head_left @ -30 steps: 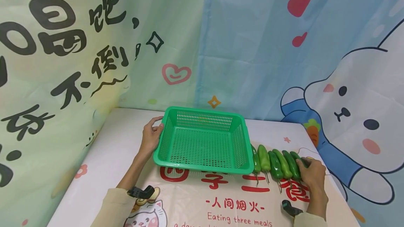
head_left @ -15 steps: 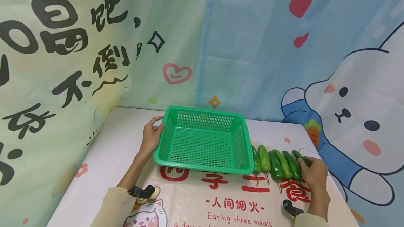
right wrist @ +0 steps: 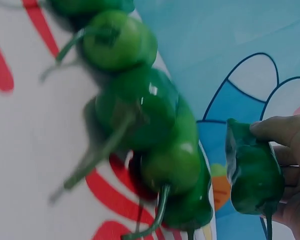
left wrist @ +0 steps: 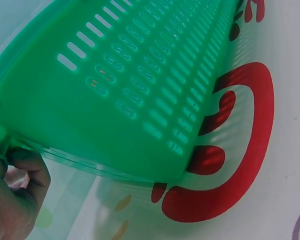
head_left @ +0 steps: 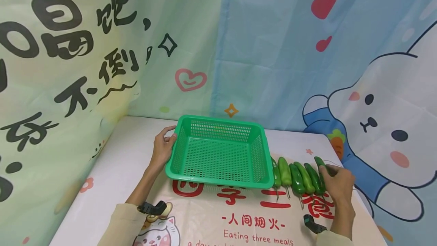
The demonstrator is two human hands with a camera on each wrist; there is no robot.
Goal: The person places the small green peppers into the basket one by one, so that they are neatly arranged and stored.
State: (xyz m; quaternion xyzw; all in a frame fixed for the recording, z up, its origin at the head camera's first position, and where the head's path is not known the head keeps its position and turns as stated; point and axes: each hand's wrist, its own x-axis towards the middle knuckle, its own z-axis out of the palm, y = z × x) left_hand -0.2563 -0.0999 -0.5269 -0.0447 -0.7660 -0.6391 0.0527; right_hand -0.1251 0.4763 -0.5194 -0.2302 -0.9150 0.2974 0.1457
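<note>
My left hand (head_left: 162,150) holds the left rim of a green plastic basket (head_left: 216,158), with the thumb at the rim in the left wrist view. The basket's slotted floor is bare. At the right, my right hand (head_left: 338,186) grips a dark green pepper (right wrist: 255,172) between thumb and fingers, its stem pointing down in the right wrist view. That pepper is up beside the right end of a row of several green peppers (head_left: 297,179). The row lies side by side, stems toward me, and the leftmost pepper is partly hidden behind the basket's right side.
A white table with a printed cloth (head_left: 252,221) lies under everything. Behind it hangs a cartoon backdrop curtain (head_left: 266,48), close to the table's back edge. Each wrist wears a black camera strap (head_left: 152,208).
The right hand has raised the end pepper from the row, and its tip now stands higher and apart from its neighbour. The left hand and basket have stayed put.
</note>
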